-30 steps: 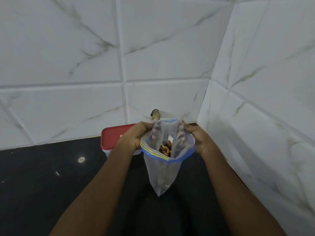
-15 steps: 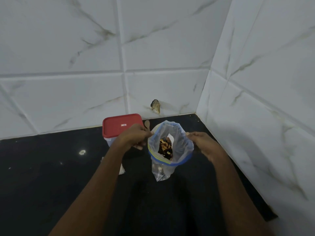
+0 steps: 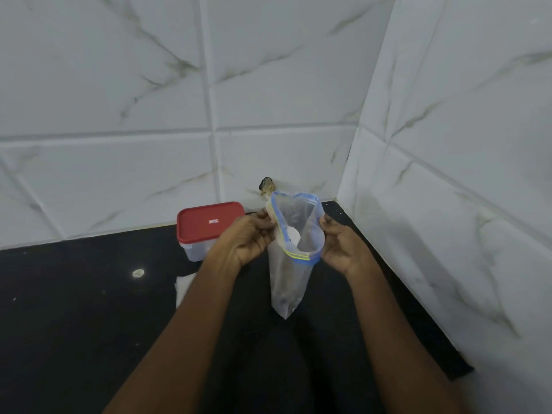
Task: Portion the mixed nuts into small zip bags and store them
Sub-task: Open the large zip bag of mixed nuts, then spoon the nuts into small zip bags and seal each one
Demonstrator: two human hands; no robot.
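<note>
Both my hands, left [image 3: 249, 242] and right [image 3: 343, 249], pinch the clear blue-rimmed plastic zip bag [image 3: 291, 264] open above the black countertop [image 3: 74, 324].

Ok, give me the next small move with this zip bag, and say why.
Probably draw the mouth's two sides together and start pressing the zip closed. The left hand and right hand each pinch one side of the zip bag, whose mouth gapes open while it hangs above the black counter. Its contents are hard to make out.
</note>
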